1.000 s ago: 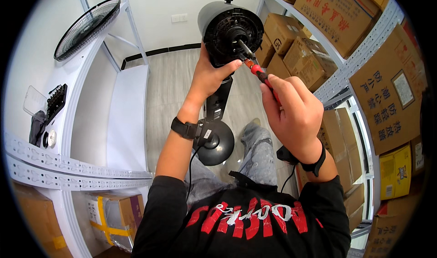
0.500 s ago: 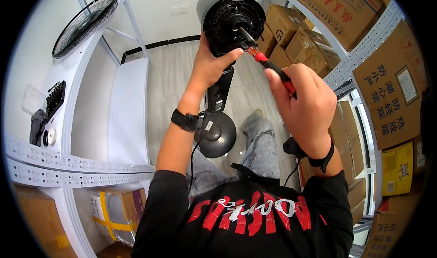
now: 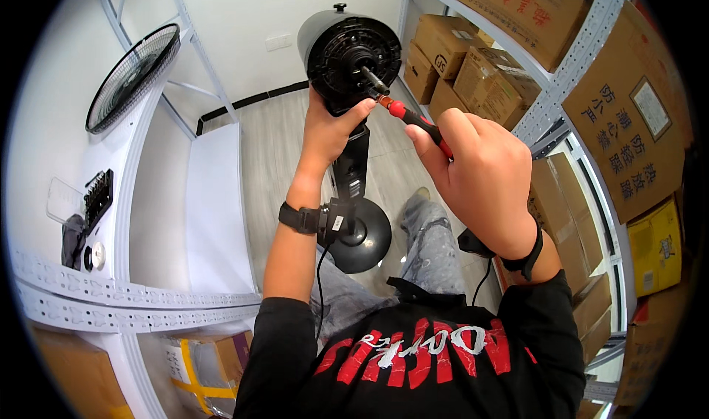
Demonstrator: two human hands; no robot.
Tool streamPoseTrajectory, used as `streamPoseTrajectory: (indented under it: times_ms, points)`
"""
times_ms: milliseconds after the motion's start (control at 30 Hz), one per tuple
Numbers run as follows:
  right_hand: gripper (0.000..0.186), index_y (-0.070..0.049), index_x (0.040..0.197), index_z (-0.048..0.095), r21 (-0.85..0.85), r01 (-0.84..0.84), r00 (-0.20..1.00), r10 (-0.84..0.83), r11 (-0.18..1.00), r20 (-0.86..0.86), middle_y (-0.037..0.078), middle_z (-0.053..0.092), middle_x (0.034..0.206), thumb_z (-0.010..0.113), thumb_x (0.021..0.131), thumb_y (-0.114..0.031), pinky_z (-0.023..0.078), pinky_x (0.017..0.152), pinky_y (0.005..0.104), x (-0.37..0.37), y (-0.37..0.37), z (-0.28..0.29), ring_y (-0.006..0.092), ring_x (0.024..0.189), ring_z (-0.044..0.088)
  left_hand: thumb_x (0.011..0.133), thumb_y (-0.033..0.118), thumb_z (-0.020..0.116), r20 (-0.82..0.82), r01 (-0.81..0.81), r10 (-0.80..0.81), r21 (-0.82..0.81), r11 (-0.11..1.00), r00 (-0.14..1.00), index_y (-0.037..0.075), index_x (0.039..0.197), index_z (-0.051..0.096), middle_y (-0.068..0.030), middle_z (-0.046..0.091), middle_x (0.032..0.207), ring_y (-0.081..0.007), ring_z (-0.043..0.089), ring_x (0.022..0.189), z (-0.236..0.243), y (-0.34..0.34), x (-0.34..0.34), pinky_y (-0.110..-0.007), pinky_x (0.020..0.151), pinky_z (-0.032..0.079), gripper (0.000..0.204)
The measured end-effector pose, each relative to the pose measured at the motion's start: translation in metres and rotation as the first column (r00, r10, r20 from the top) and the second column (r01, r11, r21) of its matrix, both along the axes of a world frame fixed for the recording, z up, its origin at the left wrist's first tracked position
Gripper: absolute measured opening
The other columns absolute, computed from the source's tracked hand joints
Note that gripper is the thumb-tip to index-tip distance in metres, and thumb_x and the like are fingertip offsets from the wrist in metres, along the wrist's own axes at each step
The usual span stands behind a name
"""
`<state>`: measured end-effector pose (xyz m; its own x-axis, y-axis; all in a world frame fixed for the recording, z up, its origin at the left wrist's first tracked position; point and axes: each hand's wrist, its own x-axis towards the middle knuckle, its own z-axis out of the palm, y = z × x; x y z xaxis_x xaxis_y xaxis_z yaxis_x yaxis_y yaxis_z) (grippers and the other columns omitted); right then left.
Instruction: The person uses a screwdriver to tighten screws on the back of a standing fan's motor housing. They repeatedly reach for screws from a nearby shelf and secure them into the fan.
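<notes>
A black standing fan with no blades or grille on its head rises in front of me. My left hand (image 3: 329,132) grips its motor housing (image 3: 319,43) from below, thumb along the lower rim. From the housing's open face sticks a metal shaft (image 3: 374,79). In my right hand (image 3: 480,169) is a red and black screwdriver (image 3: 421,120), its tip at the lower right of the housing, near the shaft. What the tip touches is too small to make out. Below, the fan's pole (image 3: 350,169) runs down to a round black base (image 3: 375,247) on the floor.
On the left shelf (image 3: 127,149) lean a round fan grille (image 3: 133,79) and a black bit set (image 3: 98,201), with a dark cloth (image 3: 72,242) and a white round part (image 3: 98,255) nearby. Cardboard boxes (image 3: 496,86) fill the right racks. A white bench (image 3: 214,205) stands at left.
The whole view has shifted, so the fan head and both hands sit lower and further left in the picture. Both grips look the same, with the screwdriver still against the housing.
</notes>
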<state>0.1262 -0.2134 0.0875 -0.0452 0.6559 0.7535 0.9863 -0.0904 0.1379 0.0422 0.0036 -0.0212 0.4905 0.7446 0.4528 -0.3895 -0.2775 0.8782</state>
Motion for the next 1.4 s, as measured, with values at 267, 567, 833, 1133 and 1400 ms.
streamPoseTrajectory:
  times_ms: [267, 567, 833, 1133, 1400]
  points:
    - [0.028, -0.006, 0.083, 0.053, -0.006, -0.087, 0.993, 0.087, 0.996, -0.074, 0.008, 0.053, 0.078, 0.080, 0.074, -0.011, 0.046, 0.059, 0.0392, 0.003, 0.000, 0.001, 0.0274, 0.072, 0.059, 0.082, 0.018, 0.081, -0.048, -0.021, 0.022, 0.028, 0.999, 0.999, 0.002, 0.134, 0.046, -0.0087, 0.063, 0.121, -0.0170, 0.061, 0.111, -0.001, -0.002, 0.001, -0.032, 0.100, 0.047, 0.065]
    - [0.027, -0.006, 0.080, 0.055, 0.010, -0.067, 0.993, 0.067, 0.998, -0.096, 0.007, 0.052, 0.072, 0.080, 0.074, -0.014, 0.045, 0.054, 0.0369, -0.002, 0.001, 0.005, 0.0255, 0.064, 0.057, 0.083, 0.019, 0.081, -0.034, -0.014, 0.015, 0.041, 0.999, 0.999, 0.001, 0.134, 0.047, -0.0091, 0.063, 0.121, -0.0169, 0.061, 0.111, -0.007, 0.004, 0.000, -0.032, 0.099, 0.047, 0.064]
    - [0.023, -0.006, 0.079, 0.055, 0.019, -0.049, 0.999, 0.049, 0.999, -0.011, 0.006, 0.050, 0.068, 0.077, 0.077, -0.013, 0.044, 0.052, 0.0370, -0.003, 0.005, -0.007, 0.0251, 0.061, 0.057, 0.082, 0.019, 0.082, -0.023, -0.019, 0.020, 0.022, 1.000, 1.000, 0.000, 0.133, 0.046, -0.0092, 0.063, 0.121, -0.0169, 0.061, 0.110, -0.002, -0.001, 0.000, -0.032, 0.099, 0.047, 0.065]
    - [0.025, -0.007, 0.078, 0.053, 0.007, -0.055, 0.997, 0.055, 0.998, -0.047, 0.007, 0.050, 0.075, 0.077, 0.076, -0.011, 0.044, 0.053, 0.0384, -0.016, 0.006, 0.002, 0.0257, 0.064, 0.058, 0.081, 0.018, 0.083, 0.009, 0.019, -0.019, 0.038, 0.999, 1.000, 0.003, 0.135, 0.046, -0.0083, 0.062, 0.123, -0.0164, 0.061, 0.111, -0.003, 0.002, 0.001, -0.031, 0.099, 0.047, 0.067]
    - [0.021, -0.007, 0.081, 0.056, 0.045, 0.023, 0.999, -0.025, 0.999, 0.031, 0.007, 0.050, 0.073, 0.077, 0.080, -0.011, 0.042, 0.050, 0.0375, -0.011, 0.010, -0.002, 0.0269, 0.058, 0.055, 0.078, 0.019, 0.084, 0.063, 0.038, -0.039, 0.023, 0.999, 0.997, 0.006, 0.142, 0.038, -0.0082, 0.061, 0.126, -0.0171, 0.060, 0.112, -0.004, 0.004, 0.003, -0.032, 0.098, 0.048, 0.079]
